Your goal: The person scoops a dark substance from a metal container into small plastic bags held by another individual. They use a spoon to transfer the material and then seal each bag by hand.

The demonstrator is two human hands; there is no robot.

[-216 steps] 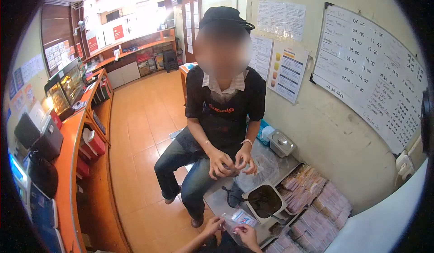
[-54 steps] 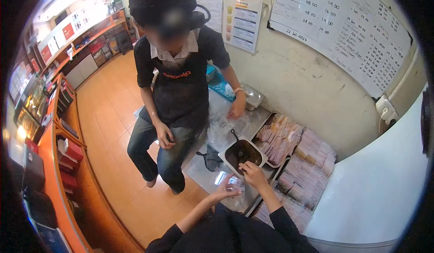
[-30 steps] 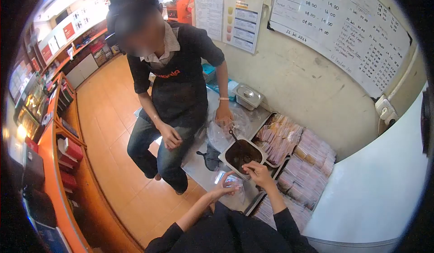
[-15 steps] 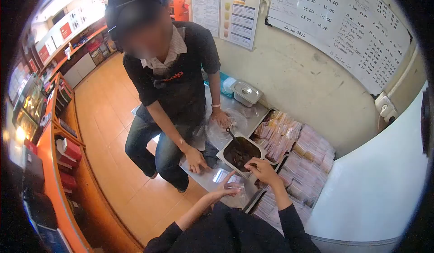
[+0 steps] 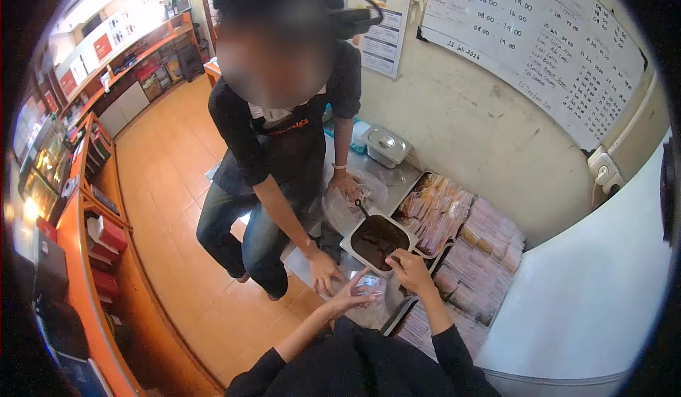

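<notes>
- Left hand (image 5: pixel 351 296) half open, fingers around a clear bag (image 5: pixel 373 291) above the surface (image 5: pixel 294 261)
- Right hand (image 5: pixel 411 271) pinched at the metal pan's (image 5: pixel 346 244) near rim, grip hidden
- Co-worker's hand (image 5: pixel 325 272) crowding the left
- Packets (image 5: pixel 474 275) beyond the pan

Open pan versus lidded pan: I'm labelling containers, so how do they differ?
The open pan shows dark contents; the lidded pan hides its own. The open pan is beside the right hand; the lidded pan is farther off, near the wall. Both look metal.

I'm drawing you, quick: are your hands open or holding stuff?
Left hand: index finger out, by clear plastic; hold unclear.
Right hand: pinched closed at the pan; anything held unclear.
</notes>
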